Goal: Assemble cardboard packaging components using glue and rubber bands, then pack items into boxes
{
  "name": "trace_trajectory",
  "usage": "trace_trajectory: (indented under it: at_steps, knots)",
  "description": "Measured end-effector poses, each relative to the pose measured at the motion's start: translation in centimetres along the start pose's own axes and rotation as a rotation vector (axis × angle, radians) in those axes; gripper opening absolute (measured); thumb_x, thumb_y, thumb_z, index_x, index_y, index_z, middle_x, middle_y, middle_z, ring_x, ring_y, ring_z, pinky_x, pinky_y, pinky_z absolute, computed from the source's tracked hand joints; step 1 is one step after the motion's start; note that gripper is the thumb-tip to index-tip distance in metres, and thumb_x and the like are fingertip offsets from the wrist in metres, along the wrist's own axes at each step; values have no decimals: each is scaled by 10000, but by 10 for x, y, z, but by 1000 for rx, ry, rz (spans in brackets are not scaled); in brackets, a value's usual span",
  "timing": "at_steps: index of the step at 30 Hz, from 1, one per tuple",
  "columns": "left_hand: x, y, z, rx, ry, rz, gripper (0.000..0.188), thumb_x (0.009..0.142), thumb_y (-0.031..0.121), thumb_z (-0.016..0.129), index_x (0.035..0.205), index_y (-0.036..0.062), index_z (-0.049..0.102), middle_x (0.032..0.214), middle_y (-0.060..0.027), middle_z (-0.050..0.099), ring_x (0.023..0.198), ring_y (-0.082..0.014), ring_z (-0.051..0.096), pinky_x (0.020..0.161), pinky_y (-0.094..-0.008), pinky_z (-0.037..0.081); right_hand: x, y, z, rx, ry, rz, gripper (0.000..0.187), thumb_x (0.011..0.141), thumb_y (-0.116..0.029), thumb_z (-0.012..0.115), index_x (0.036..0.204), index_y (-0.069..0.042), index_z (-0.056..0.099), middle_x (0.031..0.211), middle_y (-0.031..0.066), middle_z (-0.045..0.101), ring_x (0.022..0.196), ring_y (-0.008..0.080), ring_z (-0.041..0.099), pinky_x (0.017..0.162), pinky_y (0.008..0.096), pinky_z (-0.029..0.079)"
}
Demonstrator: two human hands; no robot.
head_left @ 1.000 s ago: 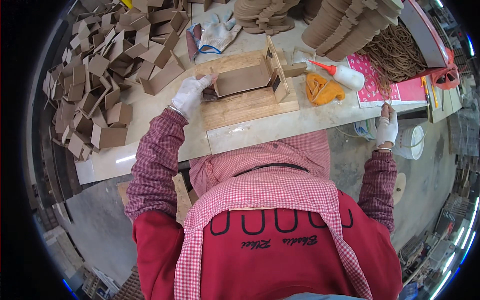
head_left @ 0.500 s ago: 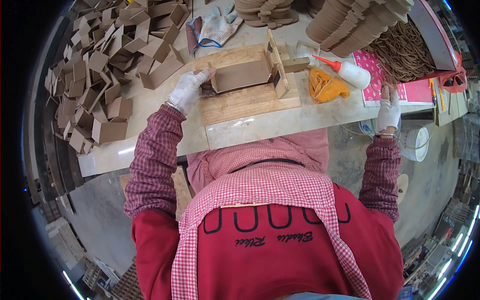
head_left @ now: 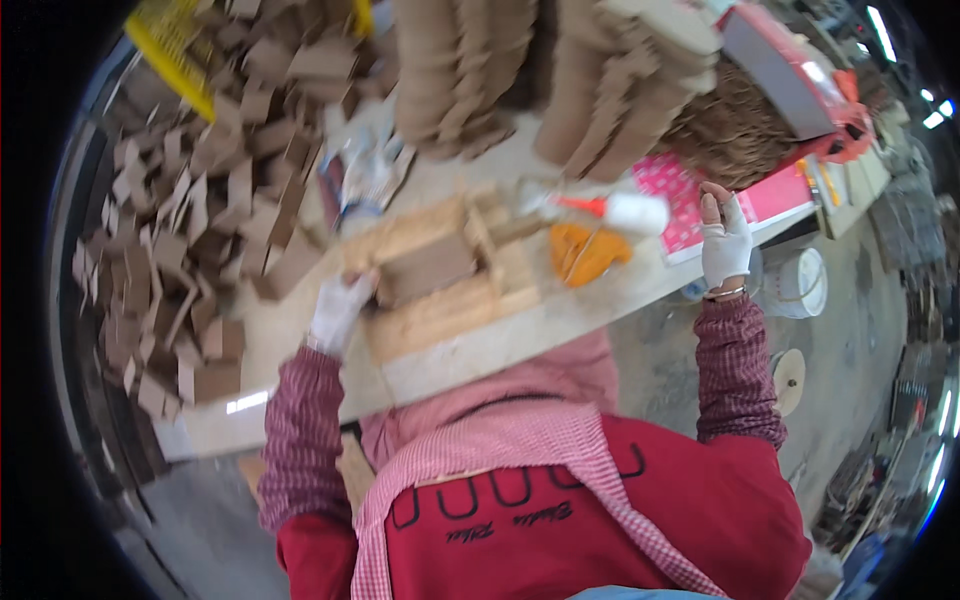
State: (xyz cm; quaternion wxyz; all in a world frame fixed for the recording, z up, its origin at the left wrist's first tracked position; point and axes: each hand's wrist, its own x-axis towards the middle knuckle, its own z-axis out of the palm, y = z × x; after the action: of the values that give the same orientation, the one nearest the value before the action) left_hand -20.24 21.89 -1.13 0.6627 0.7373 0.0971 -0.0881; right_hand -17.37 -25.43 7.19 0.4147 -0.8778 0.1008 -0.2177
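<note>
My left hand [head_left: 341, 314], in a white fingerless glove, closes on the near-left end of a folded brown cardboard piece [head_left: 430, 268]. That piece rests on a pale wooden jig board [head_left: 440, 328], its far end against the jig's upright wooden stop [head_left: 480, 238]. Off to the right, my gloved right hand [head_left: 727, 243] is raised beside the pink patterned sheet, below a heap of thin brown rings [head_left: 735, 122]. Its fingertips are pinched together; whatever they hold is too small and blurred to make out.
Many folded cardboard pieces [head_left: 212, 375] pile up at the left. Tall stacks of brown cut shapes [head_left: 455, 75] stand at the back. An orange cloth [head_left: 588, 256] and a white squeeze bottle [head_left: 636, 214] with a red nozzle lie between my hands. A white bucket [head_left: 802, 285] stands below the right edge.
The whole view has turned and shifted, blurring the table. My right hand has come away slightly from the rings, its fingers now pinched. My left hand stays at the cardboard's end.
</note>
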Motion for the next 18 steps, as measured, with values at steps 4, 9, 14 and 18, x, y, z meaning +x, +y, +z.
trace_trajectory:
  at_steps: [4,9,14,18]
  knots:
    - [-2,5,4,70,40,-16,157,855,182,606,830,28,625,739,4,566,661,-73,480,612,-171,386,50,-69,-56,188,141,-326,251,899,-182,529,1108,-51,576,1039,52,594,925,143,531,830,247,406]
    - [-3,4,4,86,53,-47,167,859,185,602,822,23,620,736,9,563,654,-73,476,608,-174,389,122,-141,-58,233,-181,-548,492,831,-307,622,1230,-53,488,1098,111,581,1028,226,534,894,318,404]
    - [-7,-8,6,1,115,-42,182,862,198,604,827,20,621,734,4,568,653,-73,475,610,-177,392,147,-171,-22,-526,-491,-486,730,670,-361,754,1279,-94,451,1125,140,568,1007,268,555,871,352,436]
    - [-8,-15,8,-76,119,-40,176,866,197,597,853,24,622,756,-4,574,652,-78,478,615,-180,395,152,-176,-13,-499,-504,-391,703,654,-312,775,1261,-129,471,1089,131,577,960,262,571,825,329,456]
